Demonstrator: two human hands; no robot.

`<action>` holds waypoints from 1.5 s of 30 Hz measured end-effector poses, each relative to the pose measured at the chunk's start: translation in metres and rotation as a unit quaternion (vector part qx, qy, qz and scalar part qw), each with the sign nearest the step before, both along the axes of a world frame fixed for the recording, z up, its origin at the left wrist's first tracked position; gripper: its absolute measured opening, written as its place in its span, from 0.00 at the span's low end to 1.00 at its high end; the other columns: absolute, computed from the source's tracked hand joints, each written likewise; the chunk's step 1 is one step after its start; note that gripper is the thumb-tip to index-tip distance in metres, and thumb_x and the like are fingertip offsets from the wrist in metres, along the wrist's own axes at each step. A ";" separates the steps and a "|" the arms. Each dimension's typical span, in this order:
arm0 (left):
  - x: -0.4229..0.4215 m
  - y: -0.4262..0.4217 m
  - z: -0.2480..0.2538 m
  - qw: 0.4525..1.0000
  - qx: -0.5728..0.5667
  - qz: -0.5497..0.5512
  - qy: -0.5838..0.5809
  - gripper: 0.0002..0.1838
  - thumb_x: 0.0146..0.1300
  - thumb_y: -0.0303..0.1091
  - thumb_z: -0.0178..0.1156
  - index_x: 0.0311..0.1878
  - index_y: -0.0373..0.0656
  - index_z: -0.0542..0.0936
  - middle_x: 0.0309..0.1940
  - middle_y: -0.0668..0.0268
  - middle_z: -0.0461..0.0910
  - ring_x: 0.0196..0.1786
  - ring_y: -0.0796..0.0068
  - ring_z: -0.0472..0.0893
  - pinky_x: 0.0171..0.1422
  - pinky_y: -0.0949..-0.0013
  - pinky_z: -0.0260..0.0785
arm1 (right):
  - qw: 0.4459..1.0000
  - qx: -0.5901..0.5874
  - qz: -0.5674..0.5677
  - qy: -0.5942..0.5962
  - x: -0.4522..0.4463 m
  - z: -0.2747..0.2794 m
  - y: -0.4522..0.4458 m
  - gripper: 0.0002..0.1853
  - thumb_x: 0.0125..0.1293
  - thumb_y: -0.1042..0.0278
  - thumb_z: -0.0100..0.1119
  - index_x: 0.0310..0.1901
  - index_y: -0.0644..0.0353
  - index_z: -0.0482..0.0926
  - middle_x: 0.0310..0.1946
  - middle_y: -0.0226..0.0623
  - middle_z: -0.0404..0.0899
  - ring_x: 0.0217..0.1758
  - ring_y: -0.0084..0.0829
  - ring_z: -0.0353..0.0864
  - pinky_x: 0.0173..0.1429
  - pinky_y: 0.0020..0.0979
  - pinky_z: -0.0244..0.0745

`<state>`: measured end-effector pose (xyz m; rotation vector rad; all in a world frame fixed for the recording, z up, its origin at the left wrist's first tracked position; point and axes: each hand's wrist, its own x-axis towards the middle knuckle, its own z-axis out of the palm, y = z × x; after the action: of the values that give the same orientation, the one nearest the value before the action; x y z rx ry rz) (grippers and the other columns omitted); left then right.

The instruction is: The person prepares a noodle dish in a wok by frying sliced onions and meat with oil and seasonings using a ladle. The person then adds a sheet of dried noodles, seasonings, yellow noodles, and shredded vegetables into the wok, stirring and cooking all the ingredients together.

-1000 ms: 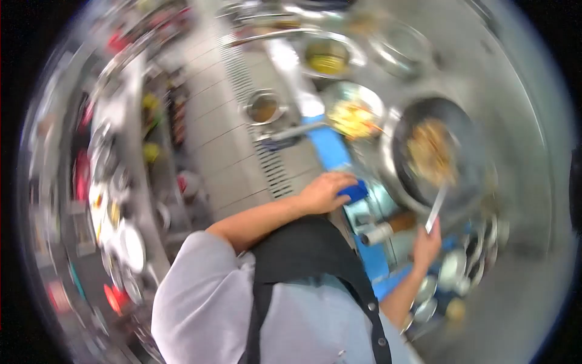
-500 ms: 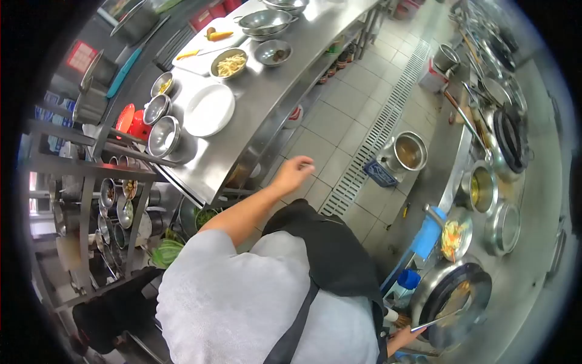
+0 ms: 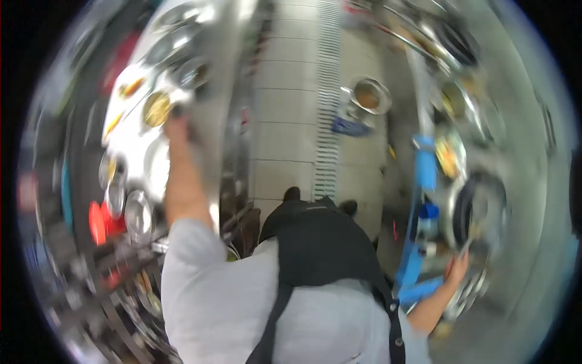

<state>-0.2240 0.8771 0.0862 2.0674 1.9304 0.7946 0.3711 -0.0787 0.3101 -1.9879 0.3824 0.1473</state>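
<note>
My left hand (image 3: 176, 120) is stretched out over the steel counter on the left, smeared by motion. It is at the right rim of a steel bowl of pale yellow strips (image 3: 158, 110); whether its fingers grip the rim I cannot tell. Just below, a white dish (image 3: 156, 167) is partly covered by my forearm. On the right side, my right hand (image 3: 458, 267) is closed around the handle of a metal ladle (image 3: 467, 247). The ladle's head is down in a dark wok (image 3: 465, 206) with some food in it, blurred.
Near the wok sit a plate of colourful cut food (image 3: 450, 156) and a blue cloth (image 3: 426, 167). A steel pot of brown liquid (image 3: 371, 96) stands low beside the floor drain (image 3: 327, 109). Steel bowls (image 3: 139, 215) and a red container (image 3: 108, 221) line the left counter.
My left hand has moved from over the aisle to the bowl of yellow strips. My view has turned, and the scene is blurred. The right hand still holds the ladle in the wok.
</note>
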 end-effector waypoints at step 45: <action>0.666 -0.580 0.244 0.583 -0.552 -0.513 -0.304 0.08 0.74 0.27 0.57 0.52 0.37 0.75 0.44 0.60 0.85 0.39 0.71 0.86 0.41 0.70 0.80 | 0.993 0.019 -0.104 0.053 -0.054 0.036 -0.058 0.38 0.71 0.73 0.62 0.81 0.39 0.65 0.20 0.23 0.71 0.20 0.18 0.64 0.27 0.26 0.66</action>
<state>0.4416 0.2970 0.3301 1.3077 0.3002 -0.0933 0.3167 -0.1364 0.3459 -1.8942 0.6463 0.1273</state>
